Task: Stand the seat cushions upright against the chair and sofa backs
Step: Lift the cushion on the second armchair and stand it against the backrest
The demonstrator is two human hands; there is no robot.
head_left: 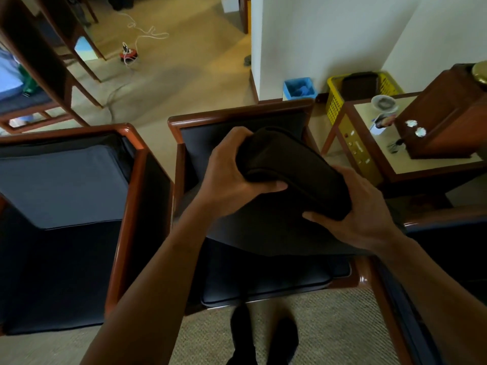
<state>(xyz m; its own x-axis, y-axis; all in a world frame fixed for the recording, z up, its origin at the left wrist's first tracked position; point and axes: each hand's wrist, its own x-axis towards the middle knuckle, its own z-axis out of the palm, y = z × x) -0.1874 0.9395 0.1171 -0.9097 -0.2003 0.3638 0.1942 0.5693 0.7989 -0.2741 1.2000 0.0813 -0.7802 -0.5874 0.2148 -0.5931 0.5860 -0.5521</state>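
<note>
A dark seat cushion [295,167] is lifted over the middle wooden armchair [237,114], tilted up toward the chair's back. My left hand [232,180] grips its upper left edge and my right hand [361,206] grips its lower right corner. Below it, the chair's seat base [263,288] shows dark. In the armchair on the left [131,180], another dark cushion [63,185] leans upright against the backrest.
A side table [374,164] with a wooden box, cup and small items stands at the right. A yellow basket [334,101] and blue bin [299,88] sit by the white wall. Chairs, a cable and a red device [126,55] lie on the carpet beyond.
</note>
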